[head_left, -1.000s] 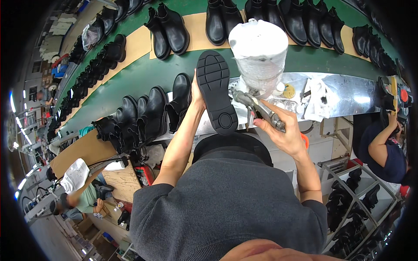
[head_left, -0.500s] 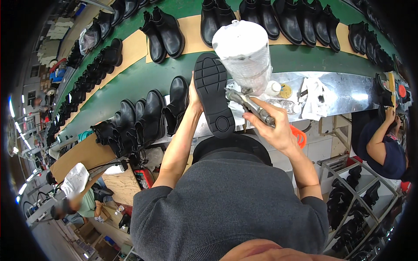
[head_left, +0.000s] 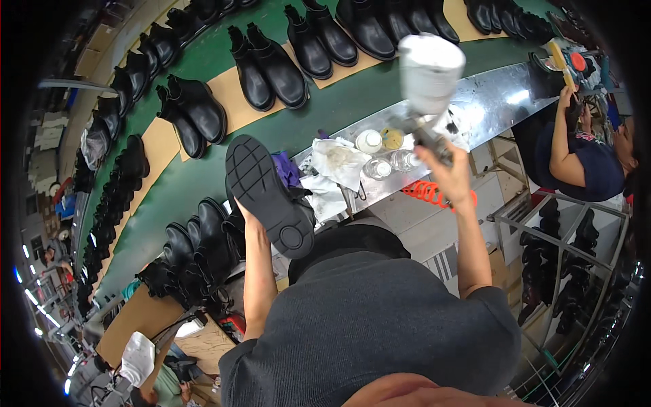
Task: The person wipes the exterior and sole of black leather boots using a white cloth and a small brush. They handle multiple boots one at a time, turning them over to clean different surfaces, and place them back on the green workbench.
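My left hand (head_left: 249, 220) is closed on a black ankle boot (head_left: 264, 193), held up with its grooved sole toward me. Most of the fingers are hidden behind the boot. My right hand (head_left: 449, 175) wraps round the grip of a spray gun (head_left: 432, 76), whose large whitish cup sits on top and is smeared by motion. The gun is well to the right of the boot, apart from it, above the metal-topped strip (head_left: 489, 102) of the bench. White jars (head_left: 369, 140) and a crumpled white cloth (head_left: 337, 163) lie between the two hands.
Pairs of black boots (head_left: 271, 71) stand on cardboard along the green bench (head_left: 325, 102). More boots (head_left: 196, 241) crowd beside my left arm. An orange coiled hose (head_left: 430, 191) hangs below the right hand. A metal shoe rack (head_left: 563, 237) and a co-worker (head_left: 576, 149) are at the right.
The spray gun has swung right and away from the boot sole. The boot has shifted left and lower in view, still in my left hand. The whole view has turned.
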Tool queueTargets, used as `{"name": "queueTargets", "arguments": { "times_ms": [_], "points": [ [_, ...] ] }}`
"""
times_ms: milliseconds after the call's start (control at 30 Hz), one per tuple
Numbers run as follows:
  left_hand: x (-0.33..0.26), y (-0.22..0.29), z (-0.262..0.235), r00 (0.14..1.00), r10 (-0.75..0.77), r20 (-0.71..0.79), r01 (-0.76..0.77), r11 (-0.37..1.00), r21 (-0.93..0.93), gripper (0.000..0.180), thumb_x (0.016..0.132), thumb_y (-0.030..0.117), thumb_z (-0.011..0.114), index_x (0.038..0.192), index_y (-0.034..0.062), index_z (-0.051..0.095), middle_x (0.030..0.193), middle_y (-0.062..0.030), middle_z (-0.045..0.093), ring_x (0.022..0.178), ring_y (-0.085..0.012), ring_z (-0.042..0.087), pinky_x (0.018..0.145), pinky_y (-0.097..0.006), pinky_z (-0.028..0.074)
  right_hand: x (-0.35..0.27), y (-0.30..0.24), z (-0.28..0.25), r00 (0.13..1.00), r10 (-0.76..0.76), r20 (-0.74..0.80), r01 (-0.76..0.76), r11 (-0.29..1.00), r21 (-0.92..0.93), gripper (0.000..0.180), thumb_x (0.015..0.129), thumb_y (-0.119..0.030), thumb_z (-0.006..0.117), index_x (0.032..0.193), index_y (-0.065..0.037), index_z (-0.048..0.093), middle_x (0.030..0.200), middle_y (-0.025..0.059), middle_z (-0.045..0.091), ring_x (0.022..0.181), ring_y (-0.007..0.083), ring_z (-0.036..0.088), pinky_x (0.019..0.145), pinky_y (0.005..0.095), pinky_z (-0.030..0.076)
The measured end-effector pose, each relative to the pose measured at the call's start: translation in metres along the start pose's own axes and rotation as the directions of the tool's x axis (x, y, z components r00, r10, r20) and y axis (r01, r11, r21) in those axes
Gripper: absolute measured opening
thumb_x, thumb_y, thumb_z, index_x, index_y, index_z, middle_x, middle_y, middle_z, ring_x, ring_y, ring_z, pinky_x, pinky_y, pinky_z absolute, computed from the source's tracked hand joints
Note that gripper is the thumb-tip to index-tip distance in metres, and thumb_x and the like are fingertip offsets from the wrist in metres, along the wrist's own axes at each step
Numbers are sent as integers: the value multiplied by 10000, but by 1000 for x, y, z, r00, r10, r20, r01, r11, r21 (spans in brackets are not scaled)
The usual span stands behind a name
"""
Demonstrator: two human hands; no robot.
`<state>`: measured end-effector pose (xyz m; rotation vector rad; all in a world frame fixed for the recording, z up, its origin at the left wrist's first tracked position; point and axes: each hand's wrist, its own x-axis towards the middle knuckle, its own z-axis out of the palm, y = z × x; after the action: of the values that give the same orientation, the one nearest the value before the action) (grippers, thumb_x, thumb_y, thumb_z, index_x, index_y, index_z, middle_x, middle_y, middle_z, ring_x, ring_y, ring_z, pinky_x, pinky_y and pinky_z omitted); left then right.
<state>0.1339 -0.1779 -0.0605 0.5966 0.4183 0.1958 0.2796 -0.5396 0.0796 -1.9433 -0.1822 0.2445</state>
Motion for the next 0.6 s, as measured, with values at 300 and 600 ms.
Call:
{"name": "queueTargets", "arguments": {
  "times_ms": [300, 600],
  "points": [
    [-24, 12, 57, 995, 84, 53, -87, 994, 68, 415, 888, 246, 552, 1230, 13, 517, 822, -88, 536, 751, -187, 509, 724, -305, 458, 77, 184, -8, 988, 21, -152, -33, 997, -77, 296, 794, -242, 763, 942, 6, 704, 705, 2, 649, 646, 72, 535, 608, 256, 443],
    [-27, -4, 58, 993, 38, 112, -41, 999, 29, 428, 947, 195, 499, 1344, 45, 443, 825, -18, 480, 776, -154, 474, 803, -327, 419, 84, 224, 3, 990, 54, -131, -62, 996, -60, 535, 678, -299, 851, 1041, 29, 635, 803, 59, 668, 692, 143, 607, 637, 285, 488]
  ]
}}
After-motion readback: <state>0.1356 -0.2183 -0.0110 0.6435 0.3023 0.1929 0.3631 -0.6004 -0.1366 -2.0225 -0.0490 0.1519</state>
